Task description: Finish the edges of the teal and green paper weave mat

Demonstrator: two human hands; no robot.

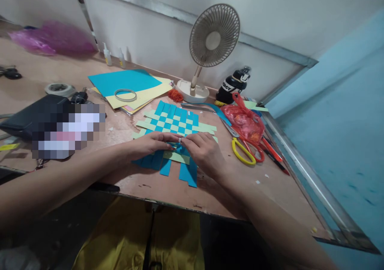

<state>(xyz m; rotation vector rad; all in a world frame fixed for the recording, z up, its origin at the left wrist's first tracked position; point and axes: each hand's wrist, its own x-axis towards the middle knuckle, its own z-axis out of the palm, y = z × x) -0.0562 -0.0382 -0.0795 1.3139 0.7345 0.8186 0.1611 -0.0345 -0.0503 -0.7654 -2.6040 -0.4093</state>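
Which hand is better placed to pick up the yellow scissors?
The right hand, probably: the yellow scissors lie just to its right, while the left hand rests farther off on the woven mat.

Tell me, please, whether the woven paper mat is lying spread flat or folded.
Spread flat: the woven paper mat lies open on the table, left hand and right hand resting on it.
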